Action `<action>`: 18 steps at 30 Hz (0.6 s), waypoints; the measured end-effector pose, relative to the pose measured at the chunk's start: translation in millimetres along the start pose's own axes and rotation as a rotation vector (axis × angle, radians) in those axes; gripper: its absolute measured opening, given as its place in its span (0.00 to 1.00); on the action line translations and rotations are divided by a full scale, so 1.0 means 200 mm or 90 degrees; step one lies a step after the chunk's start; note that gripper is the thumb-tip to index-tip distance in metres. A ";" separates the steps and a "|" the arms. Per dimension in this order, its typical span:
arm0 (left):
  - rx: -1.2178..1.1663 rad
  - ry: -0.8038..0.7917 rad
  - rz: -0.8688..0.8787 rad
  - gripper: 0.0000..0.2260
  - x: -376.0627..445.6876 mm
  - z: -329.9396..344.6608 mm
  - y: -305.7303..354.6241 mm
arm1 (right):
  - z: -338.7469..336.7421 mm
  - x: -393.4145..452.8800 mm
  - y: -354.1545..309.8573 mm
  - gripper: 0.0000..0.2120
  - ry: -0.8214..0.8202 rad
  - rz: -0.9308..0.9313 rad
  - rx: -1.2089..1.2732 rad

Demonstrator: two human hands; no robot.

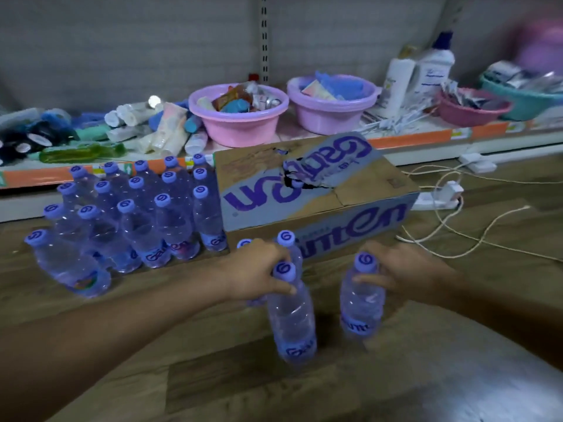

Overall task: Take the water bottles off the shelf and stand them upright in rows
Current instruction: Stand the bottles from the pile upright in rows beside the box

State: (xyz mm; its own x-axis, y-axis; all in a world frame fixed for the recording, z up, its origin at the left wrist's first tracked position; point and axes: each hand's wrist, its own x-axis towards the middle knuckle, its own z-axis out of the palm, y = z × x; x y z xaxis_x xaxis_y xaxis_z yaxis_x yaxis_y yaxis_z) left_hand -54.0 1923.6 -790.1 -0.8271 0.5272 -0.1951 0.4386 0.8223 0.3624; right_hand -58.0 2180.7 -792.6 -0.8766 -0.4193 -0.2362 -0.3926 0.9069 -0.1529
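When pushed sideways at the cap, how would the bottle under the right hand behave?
The bottle would probably tip rather than slide: it is tall, with a narrow base. It looks full of water, so likely heavy for its size. Its thin clear wall may dent under the right hand.

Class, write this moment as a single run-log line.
left hand: grips bottles by the necks | right hand: grips one bottle | rows: upright beside box | step: placing

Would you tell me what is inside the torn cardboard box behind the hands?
Through the tear in the top of the cardboard box, one purple bottle cap shows against a dark gap. The closed flaps cover everything else inside.
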 end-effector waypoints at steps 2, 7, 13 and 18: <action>0.013 0.031 0.002 0.16 0.17 0.00 0.11 | -0.01 0.02 0.13 0.21 0.095 0.039 0.053; 0.024 0.076 -0.032 0.20 0.50 -0.01 0.26 | -0.02 0.20 0.26 0.23 0.209 0.057 0.013; 0.064 0.092 -0.136 0.20 0.68 0.12 0.21 | 0.05 0.35 0.30 0.22 0.224 0.098 0.080; 0.051 0.128 -0.216 0.19 0.71 0.18 0.13 | 0.19 0.44 0.24 0.18 0.174 0.076 0.092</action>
State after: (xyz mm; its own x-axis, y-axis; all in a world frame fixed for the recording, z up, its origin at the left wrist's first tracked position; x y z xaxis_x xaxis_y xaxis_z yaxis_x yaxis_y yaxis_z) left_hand -146.7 2027.6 -841.7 -0.9786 0.1766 -0.1060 0.1480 0.9608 0.2342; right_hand -143.5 2185.1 -856.4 -0.9641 -0.2657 0.0026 -0.2558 0.9255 -0.2793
